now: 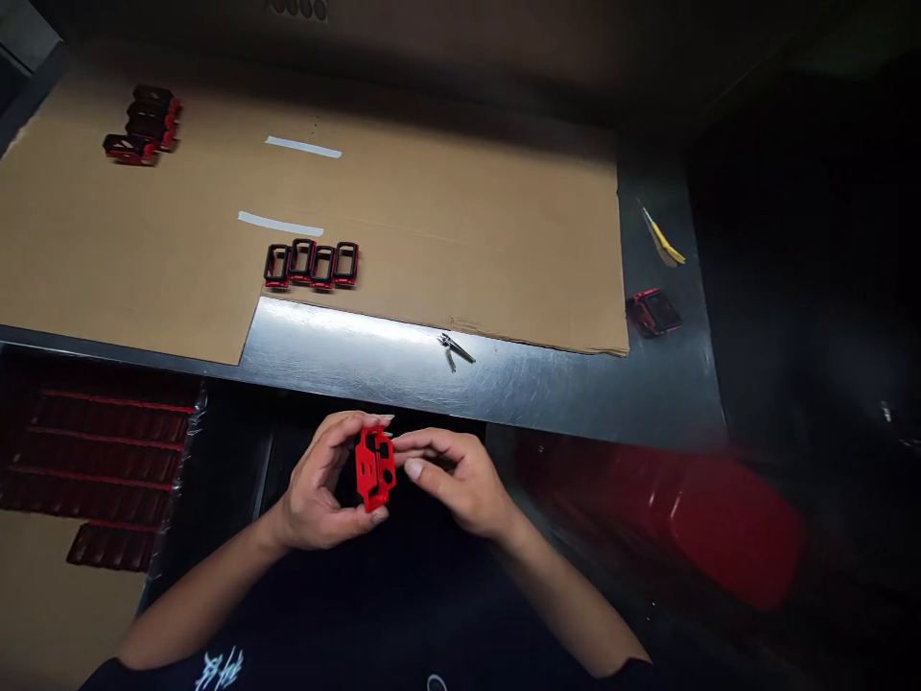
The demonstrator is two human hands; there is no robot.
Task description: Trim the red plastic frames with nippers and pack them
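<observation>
In front of my torso, my left hand (320,489) grips a red plastic housing (368,472) with rectangular and round openings and some black inside. The thumb presses its lower end and the fingers its upper end, so it stands upright. At its right side is my right hand (460,477), index finger stretched to the housing's edge. The right thumb is slightly apart from that finger, and I see nothing held there. Beyond the hands, small metal nippers (456,349) lie on the metal tabletop (360,331).
Several black-and-red frames (312,265) stand in a row on the cardboard sheet (460,211); another group (148,125) is at the far left. A yellow-handled tool (663,240) and a dark red part (654,312) lie right. Rows of parts (107,461) fill a box lower left. A red bin (734,533) is lower right.
</observation>
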